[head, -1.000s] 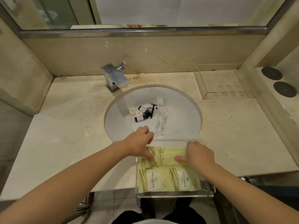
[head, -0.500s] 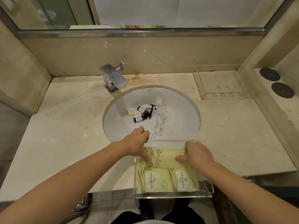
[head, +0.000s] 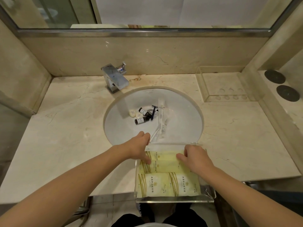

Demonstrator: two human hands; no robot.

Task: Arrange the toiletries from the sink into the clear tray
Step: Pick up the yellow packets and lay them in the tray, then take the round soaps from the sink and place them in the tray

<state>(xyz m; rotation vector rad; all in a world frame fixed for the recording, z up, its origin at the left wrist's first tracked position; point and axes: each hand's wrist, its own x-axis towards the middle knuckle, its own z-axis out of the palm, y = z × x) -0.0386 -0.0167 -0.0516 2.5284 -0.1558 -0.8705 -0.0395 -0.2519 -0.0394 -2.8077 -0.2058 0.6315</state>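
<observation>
A: Grip, both sides?

B: Left hand [head: 137, 147] lies palm down at the far left corner of the clear tray [head: 173, 201], fingers curled over the rim, thumb pressed flat on the upper yellow packets [head: 164, 163]. Right hand [head: 195, 158] lies at the far right, thumb tip on the same packets, fingers bent at the tray's far wall. Neither hand pinches or lifts anything; both press flat.

A: Tray position and contents?

B: On the near edge of the worktop [head: 65, 136], just in front of the sink [head: 180, 122], its near end overhanging the edge. Two rows of pale yellow packets: the upper row under the thumbs, the lower packets [head: 168, 184] lying side by side.

A: Still in the sink?

B: Small dark bottles [head: 141, 120] with white labels, two cream soaps [head: 132, 112], a blue razor [head: 154, 113], and long white wrapped sticks [head: 161, 112] reaching toward the left hand.

A: Surface and room?

B: Beige veined marble worktop and backsplash; chrome tap [head: 114, 78] at the sink's far left; a second clear tray [head: 224, 86] at the far right; two dark discs [head: 281, 86] on the right ledge; mirror [head: 147, 12] above.

A: Writing?

B: Packets carry a flower emblem, green stripes and Chinese characters, too small to read. Bottle labels are illegible.
</observation>
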